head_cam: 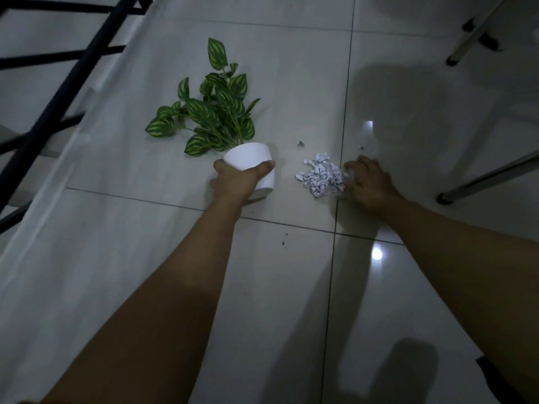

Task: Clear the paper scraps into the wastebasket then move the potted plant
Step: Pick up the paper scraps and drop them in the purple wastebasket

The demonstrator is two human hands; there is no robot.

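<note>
Gripping pot (250,161), left hand (236,182) curled

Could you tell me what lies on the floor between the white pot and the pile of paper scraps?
Nothing: in the head view, only bare tile separates the white pot from the paper scraps.

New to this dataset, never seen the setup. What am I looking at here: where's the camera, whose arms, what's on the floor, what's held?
There is no robot here. One wide-angle camera sits on a person's head and looks forward and down, so the two bare arms are the wearer's own.

The surface is a pale tiled floor. The left hand grips the white pot of a potted plant, tilted so its striped green leaves lean away. The right hand rests against a small heap of paper scraps, apparently gathering them. A few stray bits lie beyond the heap. Metal furniture legs stand at the right. No wastebasket is in view.
</note>
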